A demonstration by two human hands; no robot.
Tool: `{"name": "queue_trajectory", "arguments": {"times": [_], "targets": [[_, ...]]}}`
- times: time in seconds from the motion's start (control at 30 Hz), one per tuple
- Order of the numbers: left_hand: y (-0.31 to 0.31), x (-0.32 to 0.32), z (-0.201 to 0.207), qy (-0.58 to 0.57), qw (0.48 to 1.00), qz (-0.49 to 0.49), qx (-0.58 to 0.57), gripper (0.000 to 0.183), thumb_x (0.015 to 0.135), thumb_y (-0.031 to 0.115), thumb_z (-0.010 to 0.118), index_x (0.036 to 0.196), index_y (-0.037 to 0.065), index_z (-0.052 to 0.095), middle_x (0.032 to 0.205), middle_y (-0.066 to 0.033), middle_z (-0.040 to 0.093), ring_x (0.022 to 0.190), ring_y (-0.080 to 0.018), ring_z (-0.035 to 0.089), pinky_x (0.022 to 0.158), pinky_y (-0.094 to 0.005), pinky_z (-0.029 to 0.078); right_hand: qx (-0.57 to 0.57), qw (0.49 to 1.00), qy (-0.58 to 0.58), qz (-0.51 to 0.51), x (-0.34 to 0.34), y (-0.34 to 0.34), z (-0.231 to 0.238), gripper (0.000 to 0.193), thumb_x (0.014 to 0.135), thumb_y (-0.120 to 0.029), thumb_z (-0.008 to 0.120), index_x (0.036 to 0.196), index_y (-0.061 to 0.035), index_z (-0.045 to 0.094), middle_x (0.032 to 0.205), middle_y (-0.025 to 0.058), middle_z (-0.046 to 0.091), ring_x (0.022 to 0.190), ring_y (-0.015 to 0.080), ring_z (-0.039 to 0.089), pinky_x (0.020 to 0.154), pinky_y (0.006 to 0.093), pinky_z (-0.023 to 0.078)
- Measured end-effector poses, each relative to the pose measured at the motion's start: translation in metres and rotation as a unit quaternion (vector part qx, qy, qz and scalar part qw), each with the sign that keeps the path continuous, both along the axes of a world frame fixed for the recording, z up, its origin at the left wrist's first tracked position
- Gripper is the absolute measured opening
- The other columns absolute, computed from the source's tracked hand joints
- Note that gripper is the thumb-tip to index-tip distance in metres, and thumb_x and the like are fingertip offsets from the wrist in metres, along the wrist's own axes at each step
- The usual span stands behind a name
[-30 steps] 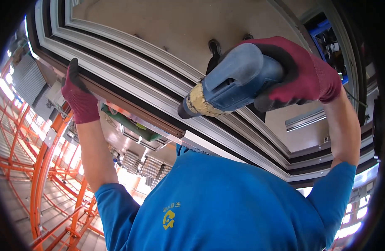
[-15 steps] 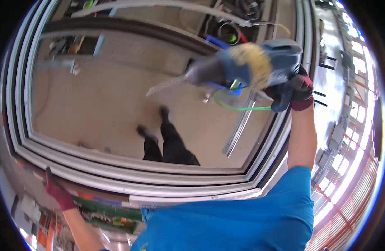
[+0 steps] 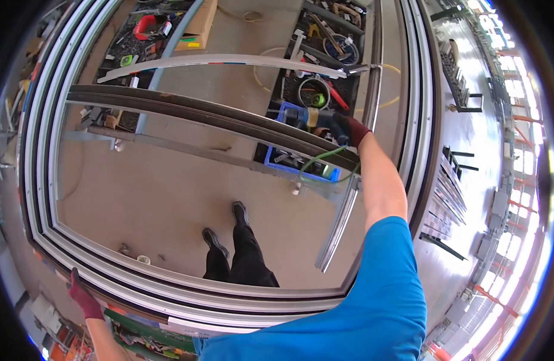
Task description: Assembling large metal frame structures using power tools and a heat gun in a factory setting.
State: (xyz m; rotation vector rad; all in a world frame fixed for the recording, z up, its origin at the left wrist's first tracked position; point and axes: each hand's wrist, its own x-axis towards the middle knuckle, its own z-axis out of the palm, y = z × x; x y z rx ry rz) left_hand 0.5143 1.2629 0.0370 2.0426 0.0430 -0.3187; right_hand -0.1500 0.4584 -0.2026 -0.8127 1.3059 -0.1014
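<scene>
Through the far right part of the large metal frame (image 3: 217,289), my right arm reaches down. My gloved right hand (image 3: 352,129) is closed on the handle of a blue power drill (image 3: 325,118) with a yellowish wrap around its body. The drill lies level over a blue bin (image 3: 283,114), its nose pointing left; a dark crossbar hides part of the bin. A green cord (image 3: 321,157) hangs by the hand. At the near left corner, my gloved left hand (image 3: 83,298) rests against the frame's outer edge. One finger is stretched out, and the others are partly hidden.
Trays of tools (image 3: 343,30) lie beyond the crossbar (image 3: 198,111). A pale curved strip (image 3: 223,59) spans the frame's far part. A cardboard box (image 3: 198,27) stands at the back. Metal bars (image 3: 448,198) lie on the right. My feet (image 3: 226,222) show on the floor below.
My right hand has carried the drill away and down, from above the frame's right side to the blue bin. The view has shifted. My left hand stays at the frame edge.
</scene>
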Motion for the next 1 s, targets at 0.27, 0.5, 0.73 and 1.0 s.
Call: {"name": "queue_trajectory", "arguments": {"times": [0.27,0.5,0.73,1.0], "targets": [[0.021,-0.016,0.044,-0.049,0.980,0.099,0.166,0.039,0.093,0.024,0.078,0.113,-0.009,0.075,0.097,-0.0084,0.073,0.086,-0.0164,0.066,0.082,-0.0365,0.055,-0.140,0.802,0.362,0.454,0.099,0.004,-0.037,0.059,0.099,-0.053,0.055,0.131,-0.0064,0.071,0.136,0.0171,0.069,0.126,0.0238,0.065,0.107,0.0423,0.048],[-0.035,-0.045,0.047,-0.086,0.974,0.107,0.180,0.048,0.092,0.026,0.076,0.126,-0.007,0.069,0.105,-0.0087,0.072,0.087,-0.0185,0.065,0.082,-0.0379,0.054,-0.113,0.759,0.368,0.525,0.050,0.001,-0.098,0.068,0.091,-0.060,0.067,0.134,-0.0076,0.069,0.130,0.0170,0.072,0.120,0.0271,0.066,0.105,0.0440,0.049],[-0.091,-0.048,0.007,-0.108,0.966,0.162,0.168,0.052,0.087,0.043,0.074,0.116,0.001,0.059,0.111,-0.0244,0.069,0.106,-0.0409,0.068,0.088,-0.0485,0.055,-0.474,0.647,0.295,0.519,0.017,-0.049,0.043,0.057,0.103,-0.055,0.057,0.135,-0.0085,0.068,0.119,0.0266,0.072,0.111,0.0410,0.068,0.093,0.0518,0.052],[-0.020,-0.109,0.030,-0.015,0.988,0.116,-0.104,0.087,0.092,0.049,0.072,0.151,-0.006,0.041,0.146,-0.0302,0.055,0.134,-0.0435,0.055,0.112,-0.0449,0.046,-0.553,0.652,0.096,0.510,0.218,0.232,0.240,0.043,0.105,-0.029,0.060,0.134,0.0019,0.065,0.128,0.0186,0.071,0.119,0.0319,0.066,0.104,0.0411,0.048]]}}
